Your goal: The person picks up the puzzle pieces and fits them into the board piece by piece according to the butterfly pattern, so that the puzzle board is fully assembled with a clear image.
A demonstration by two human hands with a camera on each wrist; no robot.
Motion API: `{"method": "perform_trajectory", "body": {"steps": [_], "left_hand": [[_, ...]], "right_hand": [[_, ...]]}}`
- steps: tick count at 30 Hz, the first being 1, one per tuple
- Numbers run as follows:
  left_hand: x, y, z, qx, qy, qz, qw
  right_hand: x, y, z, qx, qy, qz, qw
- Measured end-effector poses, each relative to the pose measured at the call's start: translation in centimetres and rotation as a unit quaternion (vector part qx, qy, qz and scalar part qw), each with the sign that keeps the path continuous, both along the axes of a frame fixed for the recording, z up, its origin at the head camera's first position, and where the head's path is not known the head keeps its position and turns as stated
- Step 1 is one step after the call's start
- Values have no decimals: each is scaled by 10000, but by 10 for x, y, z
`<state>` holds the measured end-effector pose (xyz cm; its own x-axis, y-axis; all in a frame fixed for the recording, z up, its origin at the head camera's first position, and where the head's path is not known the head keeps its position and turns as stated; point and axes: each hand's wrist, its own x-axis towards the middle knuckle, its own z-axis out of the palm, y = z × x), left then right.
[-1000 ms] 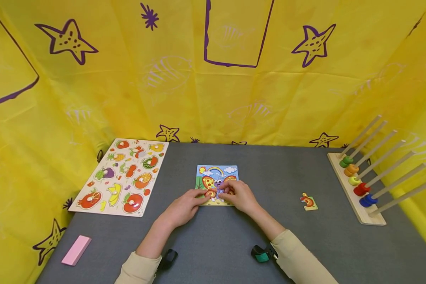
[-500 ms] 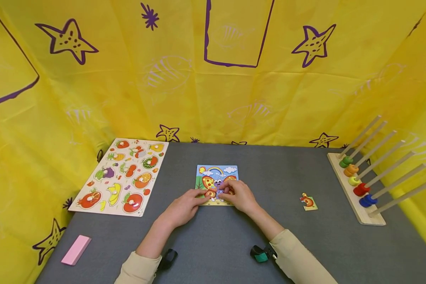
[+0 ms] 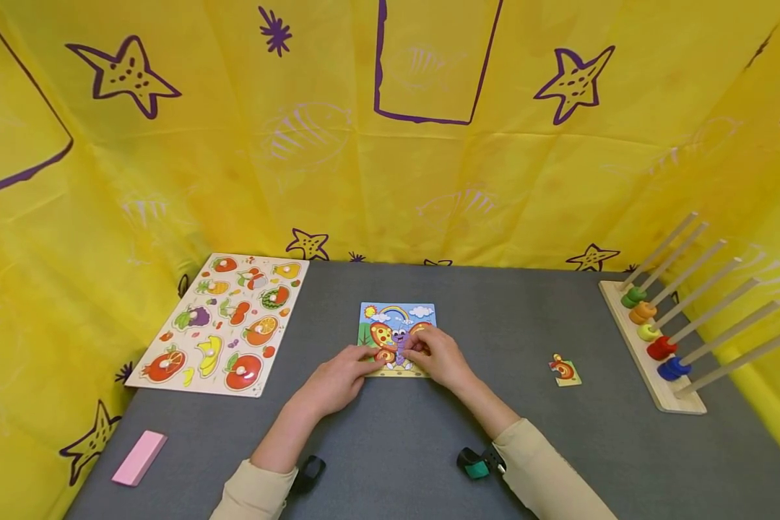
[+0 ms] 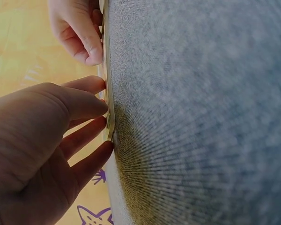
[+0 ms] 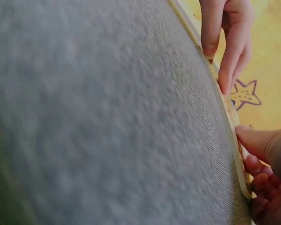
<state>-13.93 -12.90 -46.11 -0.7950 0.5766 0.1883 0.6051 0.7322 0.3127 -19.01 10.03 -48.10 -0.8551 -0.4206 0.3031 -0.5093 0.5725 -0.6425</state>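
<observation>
Since half a second ago the right hand [image 3: 443,355] has edged slightly up the picture, its fingers [image 3: 419,345] now over the butterfly's right wing, while the left hand [image 3: 339,377] has hardly stirred; the left fingers [image 3: 372,359] lie nearly straight, tips pressing the lower left part of the small square butterfly puzzle board [image 3: 397,315], and the right fingers, bent at the knuckles, press down on its middle, gripping nothing that I can see; the board is thin, flat, glossy-printed, and lies at the centre of the grey felt-like bench [image 3: 507,318].

To the right, well apart, lies a loose jigsaw piece with an orange snail [image 3: 565,370]; further right stands a wooden rack of slanted pegs with coloured rings [image 3: 656,318]; to the left a pale wooden fruit peg puzzle [image 3: 224,321], and near the front left edge a pink rectangular block [image 3: 139,457]; a yellow cloth with purple stars [image 3: 559,144] walls it in.

The wrist views alone show the board's thin pale edge [image 4: 107,89] side-on, fingertips [image 4: 94,86] touching it; its printed picture is hidden there.
</observation>
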Motion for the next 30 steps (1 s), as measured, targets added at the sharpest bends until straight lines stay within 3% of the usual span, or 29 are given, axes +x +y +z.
{"method": "perform_trajectory", "body": {"steps": [8, 12, 16, 22, 26, 30], "left_hand": [[-3, 5, 0, 299, 445, -390, 9978], [-3, 12, 1, 267, 144, -668, 9973], [-2, 19, 3, 136, -187, -701, 9973], [-2, 24, 3, -10, -85, -616, 9981], [-2, 25, 2, -78, -121, -525, 9985], [-2, 25, 1, -63, -115, -469, 9988]], "right_hand": [[-1, 9, 3, 12, -389, 386, 9985], [-1, 10, 3, 29, -493, 405, 9980], [0, 10, 5, 57, -622, 383, 9973], [5, 23, 5, -87, -614, 431, 9971], [10, 40, 4, -305, -559, 215, 9977], [16, 64, 8, -464, -536, -315, 9970]]}}
